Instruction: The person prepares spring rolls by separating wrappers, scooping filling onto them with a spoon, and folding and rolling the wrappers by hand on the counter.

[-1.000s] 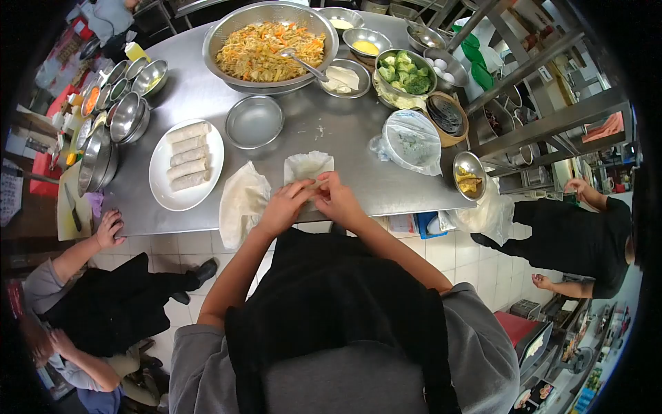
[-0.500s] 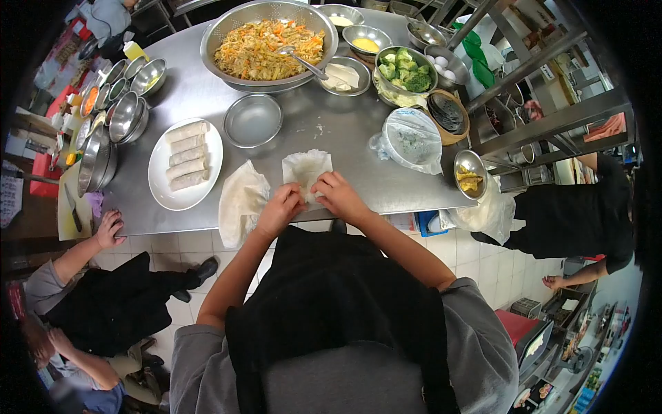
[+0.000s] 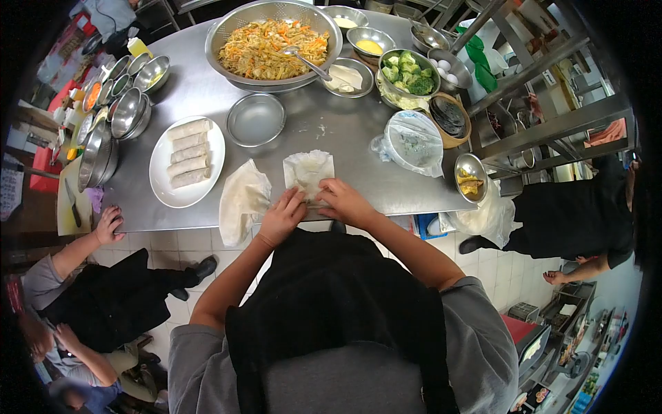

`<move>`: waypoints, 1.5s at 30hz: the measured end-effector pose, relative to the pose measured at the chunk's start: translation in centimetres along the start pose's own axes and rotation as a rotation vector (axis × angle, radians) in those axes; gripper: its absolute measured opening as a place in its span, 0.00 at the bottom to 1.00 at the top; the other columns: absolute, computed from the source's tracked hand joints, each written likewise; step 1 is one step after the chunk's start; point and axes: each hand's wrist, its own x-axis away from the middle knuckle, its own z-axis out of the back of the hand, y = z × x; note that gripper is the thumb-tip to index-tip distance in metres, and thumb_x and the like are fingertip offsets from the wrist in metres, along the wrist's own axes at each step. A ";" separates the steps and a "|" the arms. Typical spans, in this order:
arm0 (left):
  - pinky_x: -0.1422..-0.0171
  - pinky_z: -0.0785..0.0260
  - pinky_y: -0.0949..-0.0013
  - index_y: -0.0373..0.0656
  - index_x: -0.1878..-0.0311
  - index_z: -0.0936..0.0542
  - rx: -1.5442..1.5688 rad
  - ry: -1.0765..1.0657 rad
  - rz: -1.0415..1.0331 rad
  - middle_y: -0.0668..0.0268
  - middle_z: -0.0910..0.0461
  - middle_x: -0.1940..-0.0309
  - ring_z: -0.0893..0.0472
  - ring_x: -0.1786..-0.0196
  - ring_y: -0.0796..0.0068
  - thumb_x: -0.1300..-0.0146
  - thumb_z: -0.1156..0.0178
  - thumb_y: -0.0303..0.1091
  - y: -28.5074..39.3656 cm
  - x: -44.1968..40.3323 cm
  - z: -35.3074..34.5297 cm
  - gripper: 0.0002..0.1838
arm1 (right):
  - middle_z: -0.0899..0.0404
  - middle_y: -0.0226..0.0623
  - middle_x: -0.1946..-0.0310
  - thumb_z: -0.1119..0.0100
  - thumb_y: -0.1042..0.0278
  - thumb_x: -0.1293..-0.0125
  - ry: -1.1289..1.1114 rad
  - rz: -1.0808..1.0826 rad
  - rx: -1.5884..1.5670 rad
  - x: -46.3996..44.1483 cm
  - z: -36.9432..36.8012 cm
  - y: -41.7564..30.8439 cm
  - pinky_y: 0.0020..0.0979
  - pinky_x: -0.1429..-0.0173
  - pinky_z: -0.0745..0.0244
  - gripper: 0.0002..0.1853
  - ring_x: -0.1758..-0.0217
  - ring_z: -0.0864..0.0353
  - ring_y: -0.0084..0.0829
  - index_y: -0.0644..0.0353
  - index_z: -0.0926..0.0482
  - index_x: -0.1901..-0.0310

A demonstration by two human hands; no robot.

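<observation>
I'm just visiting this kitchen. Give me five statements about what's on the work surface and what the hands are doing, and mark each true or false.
1. The left hand and right hand are at the near end of the small pale sheet. True.
2. The spoon stands in the broccoli bowl. False: the spoon rests in the colander of shredded food.
3. Pale rolls lie on the white plate. True.
4. The right hand is holding a knife. False: the knife lies on the board at the far left.
5. The eggs sit near the broccoli. True.
</observation>
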 end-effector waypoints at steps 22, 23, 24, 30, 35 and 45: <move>0.36 0.24 0.62 0.42 0.40 0.23 0.091 0.028 -0.028 0.58 0.22 0.42 0.20 0.39 0.58 0.36 0.34 0.41 -1.0 -1.5 0.1 0.24 | 0.19 0.30 0.46 0.40 0.73 0.45 0.127 0.221 0.132 0.9 -1.2 2.9 0.33 0.37 0.22 0.21 0.39 0.22 0.36 0.56 0.18 0.47; 0.36 0.24 0.62 0.44 0.38 0.24 0.081 0.027 -0.035 0.59 0.21 0.43 0.20 0.39 0.58 0.37 0.34 0.42 -0.9 -1.6 0.4 0.26 | 0.18 0.30 0.46 0.40 0.72 0.45 0.131 0.221 0.131 0.9 -1.2 3.0 0.32 0.37 0.22 0.21 0.39 0.22 0.35 0.55 0.18 0.47; 0.37 0.24 0.62 0.45 0.36 0.25 0.071 0.027 -0.041 0.59 0.21 0.43 0.20 0.39 0.58 0.37 0.34 0.42 -0.8 -1.7 0.6 0.27 | 0.18 0.29 0.47 0.40 0.72 0.45 0.134 0.222 0.131 0.8 -1.1 3.0 0.32 0.38 0.21 0.21 0.40 0.21 0.35 0.55 0.17 0.47; 0.38 0.24 0.62 0.51 0.35 0.22 0.033 0.028 -0.037 0.63 0.20 0.45 0.20 0.41 0.60 0.37 0.34 0.41 -1.0 -1.7 0.3 0.26 | 0.14 0.33 0.56 0.36 0.70 0.38 0.128 0.144 -0.032 -0.1 -0.1 3.1 0.34 0.41 0.21 0.11 0.47 0.18 0.36 0.56 0.14 0.54; 0.44 0.25 0.61 0.52 0.47 0.15 0.272 0.041 0.116 0.67 0.18 0.56 0.19 0.49 0.63 0.39 0.33 0.38 -1.3 -2.9 0.7 0.16 | 0.14 0.35 0.59 0.31 0.69 0.39 0.071 -0.065 -0.298 -0.9 0.7 3.4 0.35 0.47 0.21 0.07 0.54 0.16 0.38 0.58 0.14 0.60; 0.47 0.28 0.63 0.46 0.53 0.12 0.671 -0.042 0.265 0.64 0.18 0.60 0.20 0.55 0.64 0.37 0.33 0.33 -3.5 -4.4 0.5 0.10 | 0.15 0.42 0.56 0.26 0.66 0.42 0.050 -0.223 -0.488 -2.4 1.5 4.4 0.35 0.48 0.20 0.18 0.52 0.15 0.39 0.60 0.15 0.51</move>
